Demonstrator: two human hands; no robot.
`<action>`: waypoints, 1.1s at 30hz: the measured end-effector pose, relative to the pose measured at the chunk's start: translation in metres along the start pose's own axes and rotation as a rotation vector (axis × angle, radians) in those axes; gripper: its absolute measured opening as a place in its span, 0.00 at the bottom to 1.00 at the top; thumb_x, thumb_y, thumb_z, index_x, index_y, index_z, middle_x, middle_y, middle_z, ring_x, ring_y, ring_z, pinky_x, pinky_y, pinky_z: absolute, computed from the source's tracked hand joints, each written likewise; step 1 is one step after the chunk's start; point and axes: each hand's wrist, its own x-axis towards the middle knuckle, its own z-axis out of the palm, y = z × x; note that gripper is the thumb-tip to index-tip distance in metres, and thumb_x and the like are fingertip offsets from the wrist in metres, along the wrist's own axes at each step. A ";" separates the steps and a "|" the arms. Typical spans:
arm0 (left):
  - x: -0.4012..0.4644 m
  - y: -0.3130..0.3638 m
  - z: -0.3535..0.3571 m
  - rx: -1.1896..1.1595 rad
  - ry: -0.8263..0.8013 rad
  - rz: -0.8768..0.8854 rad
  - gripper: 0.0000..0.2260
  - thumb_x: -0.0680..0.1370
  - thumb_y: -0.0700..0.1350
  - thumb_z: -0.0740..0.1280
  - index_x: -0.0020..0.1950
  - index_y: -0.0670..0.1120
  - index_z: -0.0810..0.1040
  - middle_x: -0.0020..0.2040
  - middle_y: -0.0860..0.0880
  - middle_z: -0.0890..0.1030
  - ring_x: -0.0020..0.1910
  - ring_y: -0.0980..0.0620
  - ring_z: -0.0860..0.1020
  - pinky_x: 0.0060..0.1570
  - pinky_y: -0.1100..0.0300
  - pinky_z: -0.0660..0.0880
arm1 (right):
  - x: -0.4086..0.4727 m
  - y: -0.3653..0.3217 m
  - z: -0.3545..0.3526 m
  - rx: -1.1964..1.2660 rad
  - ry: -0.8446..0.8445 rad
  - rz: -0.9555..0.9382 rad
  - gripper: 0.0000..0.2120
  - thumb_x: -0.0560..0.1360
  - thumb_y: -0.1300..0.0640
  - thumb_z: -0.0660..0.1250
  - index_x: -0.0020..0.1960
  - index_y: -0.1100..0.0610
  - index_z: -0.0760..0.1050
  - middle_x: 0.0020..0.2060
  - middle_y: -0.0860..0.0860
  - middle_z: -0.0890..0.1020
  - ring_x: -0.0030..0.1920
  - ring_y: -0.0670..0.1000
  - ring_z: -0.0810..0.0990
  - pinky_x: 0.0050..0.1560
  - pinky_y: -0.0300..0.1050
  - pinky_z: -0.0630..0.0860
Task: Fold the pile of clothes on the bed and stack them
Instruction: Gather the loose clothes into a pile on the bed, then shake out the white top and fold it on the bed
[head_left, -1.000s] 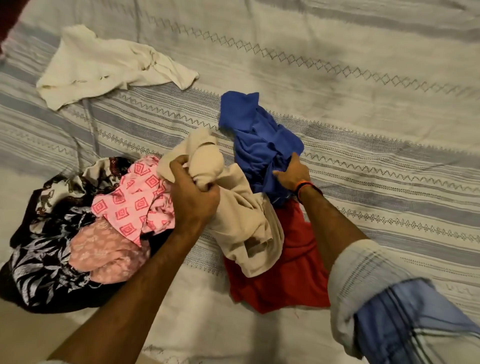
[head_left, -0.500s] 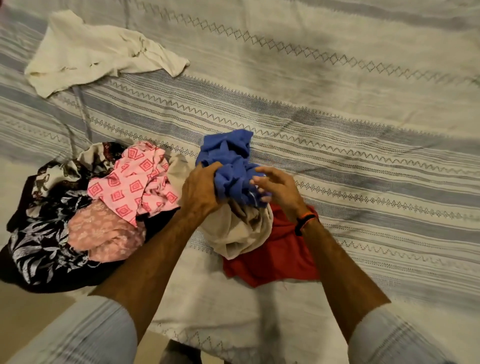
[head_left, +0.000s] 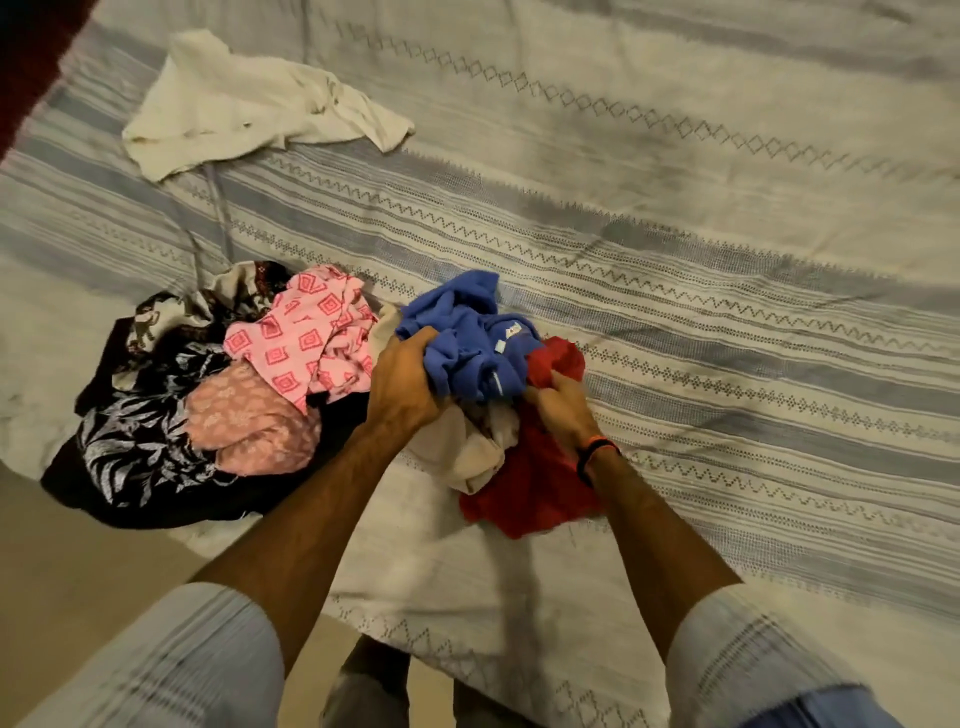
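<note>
A bunched blue garment sits on top of a beige garment and a red garment near the bed's front edge. My left hand grips the blue cloth from the left. My right hand has its fingers curled into the red cloth just below the blue one. Left of them lies a heap: a pink patterned piece, a salmon piece and a black floral garment.
A cream garment lies loose at the back left of the striped bedspread. The bed's front edge runs diagonally below my arms, with floor at the lower left. The right half of the bedspread has no clothes on it.
My left hand let go of the beige garment and took hold of the blue one. The blue cloth was gathered in toward me. My right hand shifted from the blue cloth to the red.
</note>
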 end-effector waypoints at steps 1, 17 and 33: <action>-0.002 0.003 -0.012 -0.010 0.015 -0.030 0.12 0.70 0.46 0.66 0.47 0.40 0.76 0.44 0.37 0.79 0.42 0.38 0.77 0.39 0.56 0.67 | -0.012 -0.022 0.009 0.044 -0.025 -0.051 0.16 0.63 0.52 0.69 0.50 0.52 0.83 0.46 0.51 0.86 0.47 0.57 0.83 0.53 0.59 0.79; -0.030 -0.103 -0.207 0.224 -0.150 -0.424 0.35 0.59 0.52 0.76 0.63 0.42 0.73 0.61 0.40 0.77 0.58 0.39 0.77 0.57 0.47 0.76 | -0.078 -0.226 0.144 -0.785 -0.379 -0.467 0.11 0.74 0.59 0.69 0.55 0.61 0.79 0.53 0.60 0.81 0.56 0.60 0.79 0.55 0.47 0.73; 0.198 -0.241 -0.241 -0.048 -0.132 -0.367 0.26 0.75 0.46 0.73 0.71 0.42 0.70 0.68 0.42 0.73 0.65 0.43 0.73 0.61 0.56 0.70 | 0.136 -0.347 0.268 -0.866 -0.195 -0.366 0.20 0.75 0.58 0.70 0.66 0.56 0.73 0.58 0.53 0.80 0.56 0.53 0.79 0.54 0.41 0.74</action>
